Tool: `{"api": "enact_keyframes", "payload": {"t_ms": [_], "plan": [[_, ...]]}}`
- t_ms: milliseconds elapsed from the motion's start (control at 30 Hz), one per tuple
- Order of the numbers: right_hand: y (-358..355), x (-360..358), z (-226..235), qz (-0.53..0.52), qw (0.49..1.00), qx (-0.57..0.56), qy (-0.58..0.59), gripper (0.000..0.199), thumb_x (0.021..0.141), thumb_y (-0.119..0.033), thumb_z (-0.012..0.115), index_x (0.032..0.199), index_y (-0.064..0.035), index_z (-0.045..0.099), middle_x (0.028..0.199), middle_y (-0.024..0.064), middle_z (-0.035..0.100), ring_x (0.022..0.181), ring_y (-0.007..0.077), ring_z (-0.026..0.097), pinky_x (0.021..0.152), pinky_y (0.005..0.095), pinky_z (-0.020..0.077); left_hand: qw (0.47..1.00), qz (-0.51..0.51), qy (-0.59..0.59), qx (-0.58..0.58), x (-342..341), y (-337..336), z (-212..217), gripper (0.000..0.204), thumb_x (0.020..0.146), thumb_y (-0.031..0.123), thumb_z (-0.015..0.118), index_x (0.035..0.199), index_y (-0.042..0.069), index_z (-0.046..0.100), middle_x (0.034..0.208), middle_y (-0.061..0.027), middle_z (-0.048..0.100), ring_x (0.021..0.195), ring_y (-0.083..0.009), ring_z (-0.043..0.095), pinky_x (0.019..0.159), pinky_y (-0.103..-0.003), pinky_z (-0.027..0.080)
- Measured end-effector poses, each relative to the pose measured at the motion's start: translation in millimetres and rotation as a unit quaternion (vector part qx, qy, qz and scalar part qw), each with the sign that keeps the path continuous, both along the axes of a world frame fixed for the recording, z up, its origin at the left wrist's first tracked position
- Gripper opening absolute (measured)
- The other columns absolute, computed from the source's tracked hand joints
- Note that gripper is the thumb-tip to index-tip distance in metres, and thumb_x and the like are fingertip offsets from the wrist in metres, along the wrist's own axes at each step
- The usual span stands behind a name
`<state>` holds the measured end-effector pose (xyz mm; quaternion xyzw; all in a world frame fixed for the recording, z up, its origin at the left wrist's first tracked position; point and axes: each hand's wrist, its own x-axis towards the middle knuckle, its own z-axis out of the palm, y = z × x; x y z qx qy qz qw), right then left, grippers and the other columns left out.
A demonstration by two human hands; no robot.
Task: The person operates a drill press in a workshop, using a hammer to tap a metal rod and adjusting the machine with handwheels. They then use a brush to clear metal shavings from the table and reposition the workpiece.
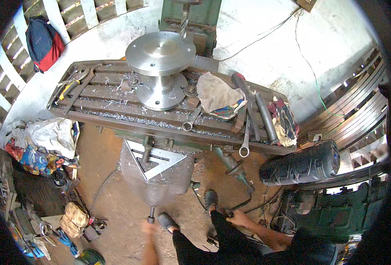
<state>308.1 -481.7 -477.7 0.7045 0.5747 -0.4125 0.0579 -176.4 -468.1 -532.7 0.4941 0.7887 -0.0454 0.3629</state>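
Note:
A large shiny steel flanged workpiece (161,53) stands on the slotted table (116,117) of a milling machine, under a drill bit (184,24). My left hand (148,228) is blurred, just below the black knob of a crank handle (151,218) under the machine's knee (158,176); its grip is unclear. My right hand (241,217) is closed around a small dark handle (229,214) low on the machine's right side. My feet in dark shoes (210,198) stand between both hands.
Spanners (245,141), rags (219,95), dark pipes (266,117) and metal chips lie on the table. A black ribbed motor (301,165) sits at right. Cloth and tool clutter (45,145) fills the floor at left. A jacket (45,42) hangs on the wall.

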Motion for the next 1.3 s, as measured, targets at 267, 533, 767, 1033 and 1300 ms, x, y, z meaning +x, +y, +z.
{"api": "enact_keyframes", "payload": {"t_ms": [267, 533, 767, 1033, 1300], "plan": [[21, -14, 42, 0.004, 0.999, -0.044, 0.010, 0.053, 0.073, -0.048, 0.069, 0.091, 0.0021, 0.066, 0.082, 0.0209, 0.067, 0.076, 0.0392, 0.065, 0.074, 0.0452, 0.0524, 0.985, 0.137, -0.097, -0.025, 110, -21, 97, 0.017, 0.080, 0.017, 0.065, 0.080, -0.001, 0.068, 0.074, -0.0184, 0.067, 0.066, -0.0290, 0.065, 0.059, -0.044, 0.049], [-3, 19, 211, 0.020, 0.996, 0.019, 0.080, 0.062, 0.074, -0.041, 0.075, 0.111, 0.0050, 0.058, 0.116, 0.0284, 0.058, 0.108, 0.0385, 0.056, 0.088, 0.0484, 0.0440, 0.975, 0.158, 0.106, 0.118, -29, -10, 113, 0.021, 0.080, 0.020, 0.066, 0.079, -0.001, 0.063, 0.074, -0.0222, 0.064, 0.070, -0.0373, 0.064, 0.063, -0.048, 0.049], [118, 113, 143, -0.109, 0.957, 0.098, -0.250, 0.071, 0.072, -0.046, 0.074, 0.116, 0.0062, 0.056, 0.117, 0.0315, 0.057, 0.111, 0.0396, 0.056, 0.093, 0.0472, 0.0433, 0.977, 0.207, -0.029, 0.031, 88, -28, -22, 0.028, 0.077, 0.029, 0.065, 0.094, 0.006, 0.066, 0.086, -0.0201, 0.067, 0.084, -0.0350, 0.066, 0.074, -0.047, 0.051], [6, 16, 210, -0.095, 0.993, -0.038, 0.052, 0.054, 0.074, -0.032, 0.073, 0.112, 0.0039, 0.060, 0.107, 0.0258, 0.063, 0.101, 0.0349, 0.061, 0.090, 0.0419, 0.0462, 0.955, 0.124, 0.250, 0.102, -21, -90, 37, 0.030, 0.080, 0.030, 0.066, 0.079, 0.000, 0.063, 0.069, -0.0191, 0.063, 0.069, -0.0377, 0.064, 0.062, -0.050, 0.050], [114, 78, 100, -0.110, 0.966, 0.076, -0.220, 0.044, 0.069, -0.029, 0.073, 0.091, 0.0079, 0.060, 0.086, 0.0267, 0.064, 0.077, 0.0362, 0.063, 0.066, 0.0463, 0.0483, 0.989, 0.024, 0.139, 0.038, 12, 7, -26, 0.014, 0.075, 0.031, 0.067, 0.082, 0.018, 0.065, 0.069, -0.0034, 0.064, 0.059, -0.0208, 0.062, 0.050, -0.037, 0.049]]}}
